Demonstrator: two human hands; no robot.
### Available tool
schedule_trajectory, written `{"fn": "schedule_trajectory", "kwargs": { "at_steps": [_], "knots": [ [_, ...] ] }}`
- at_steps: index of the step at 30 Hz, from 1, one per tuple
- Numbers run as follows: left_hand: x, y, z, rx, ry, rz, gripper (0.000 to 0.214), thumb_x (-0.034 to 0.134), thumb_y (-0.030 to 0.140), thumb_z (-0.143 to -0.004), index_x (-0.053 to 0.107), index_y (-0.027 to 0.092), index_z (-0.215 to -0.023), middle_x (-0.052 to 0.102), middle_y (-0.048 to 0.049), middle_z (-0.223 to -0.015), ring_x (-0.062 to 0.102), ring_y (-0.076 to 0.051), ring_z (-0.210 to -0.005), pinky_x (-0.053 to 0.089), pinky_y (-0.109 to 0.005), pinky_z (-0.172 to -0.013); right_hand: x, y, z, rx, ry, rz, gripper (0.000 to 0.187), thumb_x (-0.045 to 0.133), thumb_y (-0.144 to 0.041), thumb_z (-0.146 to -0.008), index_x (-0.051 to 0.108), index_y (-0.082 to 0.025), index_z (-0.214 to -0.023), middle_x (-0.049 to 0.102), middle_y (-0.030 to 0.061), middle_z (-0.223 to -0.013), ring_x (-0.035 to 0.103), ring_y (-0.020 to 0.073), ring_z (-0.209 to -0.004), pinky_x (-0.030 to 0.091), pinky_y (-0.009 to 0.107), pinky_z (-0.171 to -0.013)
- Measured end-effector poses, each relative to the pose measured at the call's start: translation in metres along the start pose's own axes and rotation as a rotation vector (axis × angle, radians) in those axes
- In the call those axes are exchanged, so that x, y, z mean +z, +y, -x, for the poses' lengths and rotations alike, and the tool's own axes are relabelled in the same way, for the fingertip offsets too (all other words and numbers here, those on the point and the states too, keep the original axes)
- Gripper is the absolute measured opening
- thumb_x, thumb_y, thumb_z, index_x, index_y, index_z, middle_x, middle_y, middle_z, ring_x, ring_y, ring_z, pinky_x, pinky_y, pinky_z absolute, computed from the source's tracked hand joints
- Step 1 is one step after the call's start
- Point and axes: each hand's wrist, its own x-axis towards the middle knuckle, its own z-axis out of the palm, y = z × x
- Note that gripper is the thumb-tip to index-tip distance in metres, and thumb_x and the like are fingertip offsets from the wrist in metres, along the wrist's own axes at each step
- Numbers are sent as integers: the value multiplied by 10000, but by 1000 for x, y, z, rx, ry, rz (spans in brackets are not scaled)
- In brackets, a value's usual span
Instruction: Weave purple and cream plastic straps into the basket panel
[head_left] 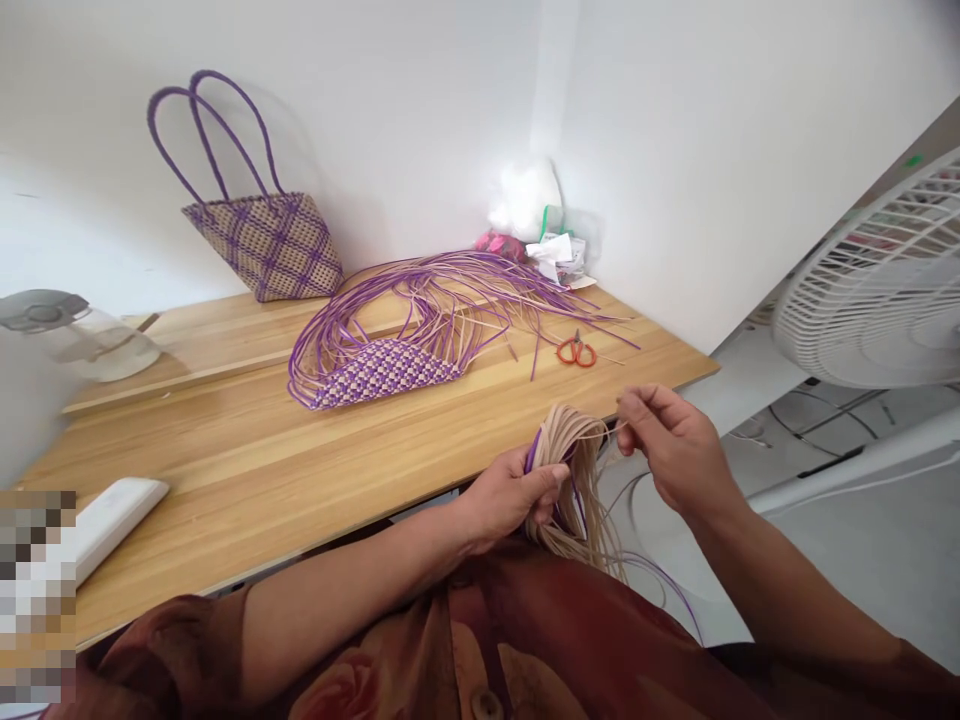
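My left hand (521, 485) is closed around a folded bundle of beige strips (574, 440) with a few purple ones among them. The bundle's loose ends hang down over my lap and past the table edge. To its right, my right hand (667, 440) pinches a single thin beige strip that runs out from the top of the bundle. On the table beyond lies a purple-and-beige woven piece (390, 370), its long loose strips curving up and to the right. Orange-handled scissors (576, 350) rest near those strip ends.
A finished-looking woven bag (274, 245) with purple handles leans on the wall. At the back corner sit a white plastic bag (525, 195) and papers. A clear jug (97, 345) and a white box-like object (124, 515) are left; a fan (877, 290) stands right.
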Motion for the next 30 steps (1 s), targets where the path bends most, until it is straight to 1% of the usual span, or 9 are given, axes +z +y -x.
{"fn": "schedule_trajectory", "kwargs": {
  "at_steps": [3,4,6,8,9,13,17,25,30],
  "knots": [
    [1,0,2,-24,27,37,382,674,478,-811,423,191,-833,390,83,-585,346,-59,-498,343,-209,-509,-19,31,1,332,57,-135,417,768,-533,-685,546,-205,-811,579,-24,-708,497,88,-490,373,213,-425],
    [1,0,2,-21,24,41,383,675,481,-810,426,190,-837,392,82,-585,349,-60,-501,346,-210,-511,-23,39,5,441,-9,-73,426,752,-555,-686,542,-200,-789,587,-16,-700,501,94,-472,354,212,-401],
    [2,-1,1,-3,11,26,380,661,486,-820,429,186,-828,407,77,-587,363,-60,-500,352,-213,-516,-28,50,19,565,-299,161,424,709,-574,-729,552,-180,-713,565,-5,-607,480,101,-438,321,212,-383],
    [3,-3,0,14,6,-5,372,644,487,-833,436,179,-818,427,68,-598,381,-60,-496,355,-215,-517,-27,47,31,481,-527,334,427,671,-555,-794,562,-165,-658,540,-1,-556,474,101,-461,347,218,-422],
    [3,-4,-1,18,5,-14,369,641,487,-835,445,175,-822,433,64,-605,388,-60,-497,357,-216,-516,-25,42,36,400,-559,354,426,644,-548,-828,572,-163,-663,544,0,-564,481,101,-484,368,221,-450],
    [4,-5,-3,7,9,-31,377,656,494,-817,482,167,-883,443,63,-623,397,-67,-513,367,-216,-518,-10,8,36,113,-380,302,402,544,-545,-914,614,-175,-770,596,11,-666,523,114,-553,408,239,-513],
    [6,-4,-3,-4,21,-93,413,660,540,-798,463,178,-828,460,60,-596,400,-69,-499,345,-219,-509,9,-8,26,-134,-221,440,299,632,-493,-873,664,-198,-906,659,23,-748,567,144,-635,440,260,-592],
    [4,-10,-2,-24,37,-122,409,670,522,-788,453,175,-801,465,58,-593,408,-70,-497,322,-219,-499,17,-2,24,-207,-219,864,258,626,-432,-855,635,-213,-719,652,-6,-654,555,141,-584,377,276,-580],
    [3,-15,-2,-14,45,-47,432,683,542,-774,465,173,-833,468,57,-601,407,-72,-508,353,-224,-520,12,3,22,-23,-263,614,259,617,-423,-850,652,-193,-736,629,4,-640,517,129,-557,377,267,-548]
  ]
}}
